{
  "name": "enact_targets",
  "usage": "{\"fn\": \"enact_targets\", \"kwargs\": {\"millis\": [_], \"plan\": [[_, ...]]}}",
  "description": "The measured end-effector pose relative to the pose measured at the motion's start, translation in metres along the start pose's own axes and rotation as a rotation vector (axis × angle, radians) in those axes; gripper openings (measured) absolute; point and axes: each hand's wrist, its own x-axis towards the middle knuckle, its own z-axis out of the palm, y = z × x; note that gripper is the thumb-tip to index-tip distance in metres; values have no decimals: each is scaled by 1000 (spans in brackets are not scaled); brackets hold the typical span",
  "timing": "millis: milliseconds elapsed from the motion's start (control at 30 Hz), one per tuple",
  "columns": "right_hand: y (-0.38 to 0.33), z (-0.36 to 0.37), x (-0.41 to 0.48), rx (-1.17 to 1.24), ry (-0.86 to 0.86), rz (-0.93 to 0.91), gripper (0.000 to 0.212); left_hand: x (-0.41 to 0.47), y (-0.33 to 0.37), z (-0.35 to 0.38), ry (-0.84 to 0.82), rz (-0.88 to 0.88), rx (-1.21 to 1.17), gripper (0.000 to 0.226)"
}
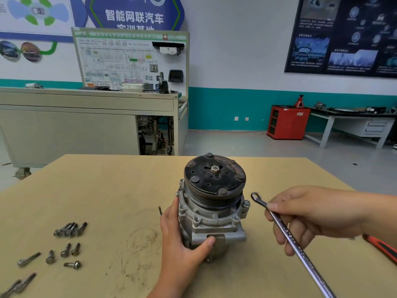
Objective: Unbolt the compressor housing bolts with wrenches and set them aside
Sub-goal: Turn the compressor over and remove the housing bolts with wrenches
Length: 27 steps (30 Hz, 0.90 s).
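1. Around the wrench [289, 232] shank, the fingers of the right hand [318, 216] are curled tight; its ring end is held just beside the compressor [212, 209], touching no bolt.
2. The housing's side is clamped by the left hand [184, 237]; the compressor is stood upright mid-table [107, 190].
3. A flange bolt [246, 204] could be rounded by a badly seated ring, or the unit tipped by the pull.
4. One compressor, one held wrench, five scattered bolts [65, 251] and a bunch [69, 229] of roughly four are counted.
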Motion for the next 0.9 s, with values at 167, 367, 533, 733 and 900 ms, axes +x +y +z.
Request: {"fn": "enact_targets", "kwargs": {"millis": [167, 367, 533, 733, 900], "plan": [[-5, 13, 5, 4, 37, -5, 28, 0, -1, 0, 1, 3, -3, 97], [-29, -6, 6, -461, -60, 125, 34, 0, -3, 0, 4, 11, -3, 96], [-56, -32, 18, -840, 95, 122, 36, 0, -3, 0, -3, 15, 4, 96], [-55, -35, 26, -1025, 196, -70, 25, 0, -4, 0, 1, 25, 6, 94], [-45, -42, -2, -622, 58, 122, 22, 1, -4, 0, 2, 19, 2, 95]]}}
